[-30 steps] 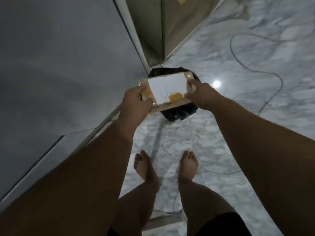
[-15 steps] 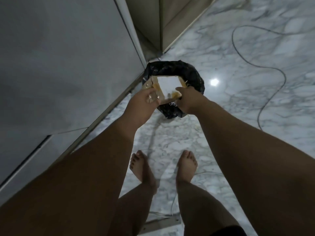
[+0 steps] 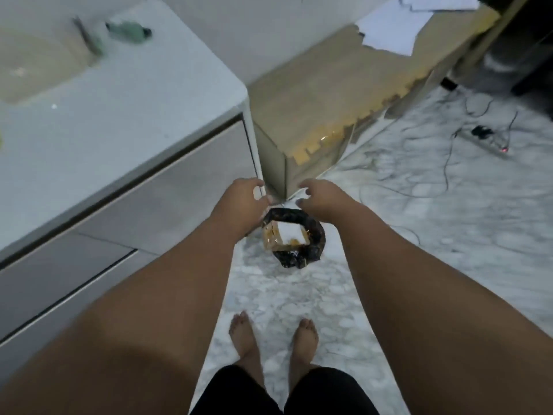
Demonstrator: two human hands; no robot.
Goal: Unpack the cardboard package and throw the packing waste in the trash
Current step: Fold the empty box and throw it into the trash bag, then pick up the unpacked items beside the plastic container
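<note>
The cardboard package, brown with a white label and tape, lies inside the small trash bin lined with a black bag on the marble floor. My left hand hovers above the bin's left rim, fingers loosely curled, holding nothing. Above the bin's right rim is my right hand, fingers apart and empty. Both hands are clear of the package.
A white cabinet with drawers stands at my left. A beige wooden unit with papers on it sits behind the bin. Cables and a power strip lie on the floor at the right. My bare feet stand below the bin.
Both hands held the package over the bin, lowered it in and let go. The hands have lifted away, and the view has tilted up.
</note>
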